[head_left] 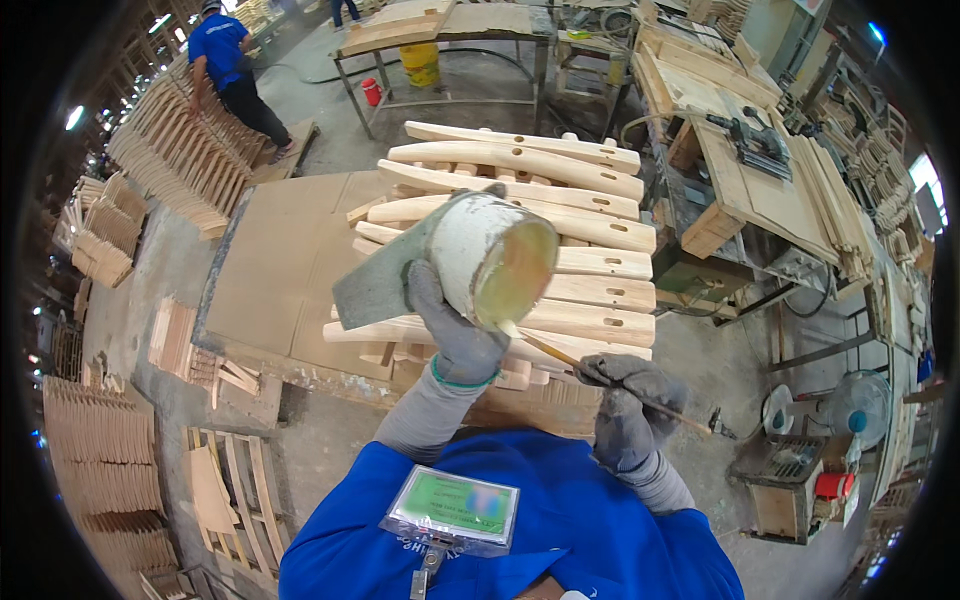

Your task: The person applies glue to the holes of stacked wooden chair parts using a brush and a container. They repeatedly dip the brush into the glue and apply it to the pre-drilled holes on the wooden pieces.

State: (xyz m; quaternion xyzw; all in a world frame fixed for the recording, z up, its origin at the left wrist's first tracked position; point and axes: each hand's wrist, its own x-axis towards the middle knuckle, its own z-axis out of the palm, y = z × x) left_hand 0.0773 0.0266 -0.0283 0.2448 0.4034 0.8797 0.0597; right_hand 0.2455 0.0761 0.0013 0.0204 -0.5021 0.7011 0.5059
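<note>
The left hand [455, 325], in a grey glove, was closed on a white container [460, 250] at its lower left side, where a flat grey plate [380, 275] stuck out to the left. The container was tilted, its mouth toward the right, with something pale yellow inside. The right hand [637, 400], also gloved, gripped a thin stick [558, 353]; its pale tip lay just below the container's rim, though whether the two touched could not be told. Beneath and beyond the hands, stacked wooden pieces [605, 292] lay side by side, slots showing near their right ends. Left of the left hand stretched the brown top of a bench [285, 265]. Well to the right of the right hand stood a fan [858, 410], and farther beyond, on the right, lay a power tool [757, 148]. Far beyond the left hand, a person [225, 60] in blue leaned toward stacked wood [190, 145].
</note>
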